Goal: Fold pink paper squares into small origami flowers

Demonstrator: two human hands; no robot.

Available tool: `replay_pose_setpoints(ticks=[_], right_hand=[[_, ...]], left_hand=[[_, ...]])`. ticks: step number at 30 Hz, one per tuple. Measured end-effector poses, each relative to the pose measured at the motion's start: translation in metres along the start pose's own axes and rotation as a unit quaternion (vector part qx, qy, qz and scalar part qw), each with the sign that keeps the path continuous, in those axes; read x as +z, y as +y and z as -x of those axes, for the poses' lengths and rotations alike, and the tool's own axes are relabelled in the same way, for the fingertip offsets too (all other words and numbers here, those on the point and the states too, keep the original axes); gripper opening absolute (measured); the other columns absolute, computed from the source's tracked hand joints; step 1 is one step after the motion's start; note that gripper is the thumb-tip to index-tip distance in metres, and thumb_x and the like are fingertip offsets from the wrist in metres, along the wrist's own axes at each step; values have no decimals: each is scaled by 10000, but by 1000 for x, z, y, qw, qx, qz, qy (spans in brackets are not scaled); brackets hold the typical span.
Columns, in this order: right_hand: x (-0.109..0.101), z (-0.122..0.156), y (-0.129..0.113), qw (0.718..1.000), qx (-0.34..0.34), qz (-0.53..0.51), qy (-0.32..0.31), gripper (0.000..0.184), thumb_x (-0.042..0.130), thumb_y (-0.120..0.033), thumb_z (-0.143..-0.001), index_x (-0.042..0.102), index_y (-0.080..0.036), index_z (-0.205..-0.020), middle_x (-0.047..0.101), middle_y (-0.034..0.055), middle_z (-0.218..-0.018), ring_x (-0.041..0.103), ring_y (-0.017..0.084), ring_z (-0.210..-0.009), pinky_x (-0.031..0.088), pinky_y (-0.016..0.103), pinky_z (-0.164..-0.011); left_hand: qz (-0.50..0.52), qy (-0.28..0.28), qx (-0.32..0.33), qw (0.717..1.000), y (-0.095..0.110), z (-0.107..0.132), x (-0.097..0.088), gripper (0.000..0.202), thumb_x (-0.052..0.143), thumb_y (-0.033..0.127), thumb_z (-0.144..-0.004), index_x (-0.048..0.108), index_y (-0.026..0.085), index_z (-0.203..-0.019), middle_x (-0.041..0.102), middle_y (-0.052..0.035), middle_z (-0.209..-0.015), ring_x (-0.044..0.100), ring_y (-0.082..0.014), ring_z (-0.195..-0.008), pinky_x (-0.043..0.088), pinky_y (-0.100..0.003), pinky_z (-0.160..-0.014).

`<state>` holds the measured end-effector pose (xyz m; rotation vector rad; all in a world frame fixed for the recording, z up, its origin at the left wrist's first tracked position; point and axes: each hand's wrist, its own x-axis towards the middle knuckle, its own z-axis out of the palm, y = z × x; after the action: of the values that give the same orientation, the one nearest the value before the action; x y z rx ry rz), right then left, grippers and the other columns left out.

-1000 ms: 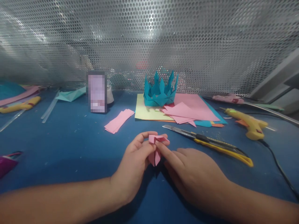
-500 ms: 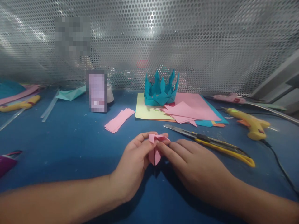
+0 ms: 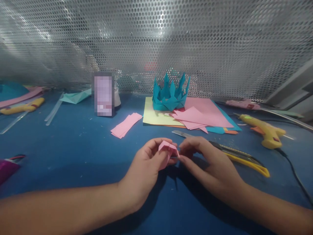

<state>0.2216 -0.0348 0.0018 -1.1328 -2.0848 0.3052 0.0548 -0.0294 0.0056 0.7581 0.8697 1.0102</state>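
Observation:
My left hand point(image 3: 143, 169) pinches a small folded piece of pink paper point(image 3: 168, 147) between thumb and fingers, just above the table. Its top edge is bent over into flaps, and the thumb covers part of the lower point. My right hand point(image 3: 210, 163) comes in from the right, thumb and forefinger tips close together at the paper's right flap. Behind that hand lies a yellow and black utility knife point(image 3: 246, 162), its blade out and its middle hidden by the fingers.
A blue paper crown point(image 3: 170, 98) stands on coloured sheets point(image 3: 158, 119) with pink cut pieces point(image 3: 193, 117). Pink strips point(image 3: 126, 125) lie left of them. A yellow glue gun point(image 3: 266, 129) is at right. A pixelated upright panel point(image 3: 104, 96) stands by a perforated metal screen point(image 3: 137, 42).
The pink paper has turned in my left hand, its flap now pointing down to the right. My right hand has lifted and opened out from lying flat, its fingers now at the flap's tip.

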Motion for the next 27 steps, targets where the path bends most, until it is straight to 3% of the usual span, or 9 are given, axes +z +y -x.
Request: replay_pose_setpoints(ticks=[7,19,27], right_hand=[[1,-7,-3,987,91,-124,-53,74,564,-173,-844,607,-204,-896,683,-2,-778,631,129,-662,513,248,-622],[1,-9,-6,976,124,-172,-53,74,606,-236,-816,662,-189,-820,718,16,-739,661,137,-654,537,234,-603],[1,-8,-8,967,138,-203,-63,101,572,-246,-844,629,-183,-790,686,-1,-656,644,120,-590,525,223,-572]], left_hand=[[-60,6,-8,998,-1,1,0,169,632,213,-792,607,151,-947,651,-6,-785,584,-72,-662,455,-200,-702],[-71,8,-22,997,1,3,2,144,676,203,-757,570,148,-837,624,13,-759,594,-70,-606,456,-197,-629],[-41,-27,-19,999,0,6,2,124,647,216,-787,549,149,-823,626,3,-781,593,-88,-695,491,-242,-747]])
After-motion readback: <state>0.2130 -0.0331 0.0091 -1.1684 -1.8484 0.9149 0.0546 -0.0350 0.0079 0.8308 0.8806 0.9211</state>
